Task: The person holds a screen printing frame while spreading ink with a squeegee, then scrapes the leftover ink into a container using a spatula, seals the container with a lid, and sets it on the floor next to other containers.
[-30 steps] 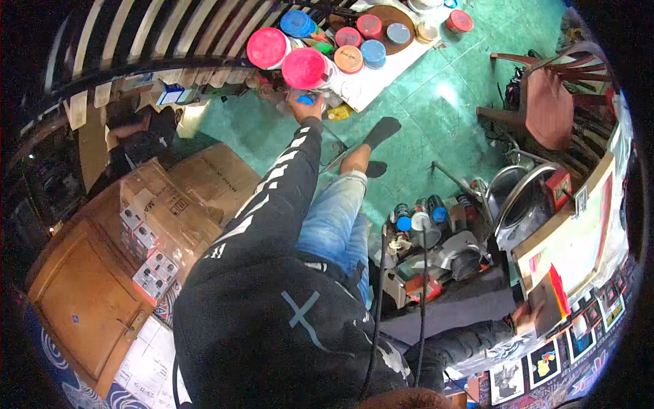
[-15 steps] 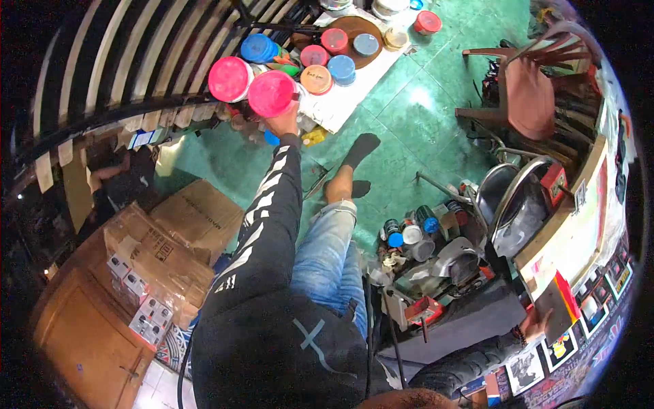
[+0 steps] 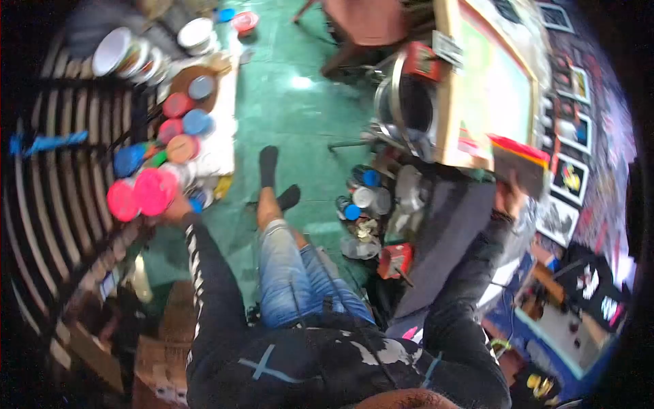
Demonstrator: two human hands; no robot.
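Observation:
At the left, my left hand is closed on the side of a bright pink tub; the fingers are partly hidden behind it. A second pink tub stands right beside that one. Out to the right, my right hand grips a squeegee, a flat grey-brown board with a red and yellow edge pointing away from me. The squeegee is close to the near end of a wood-framed printing screen. Motion blurs both hands somewhat.
Lidded tubs, including an orange-topped one, crowd a white board at the left. Several small jars stand right of my legs, by a red clamp-like piece. A brown chair is at the far side.
The view has swung to the right, so the tubs sit further left and the screen shows more fully. My left hand keeps the pink tub, and my right hand keeps the squeegee, now nearer the screen.

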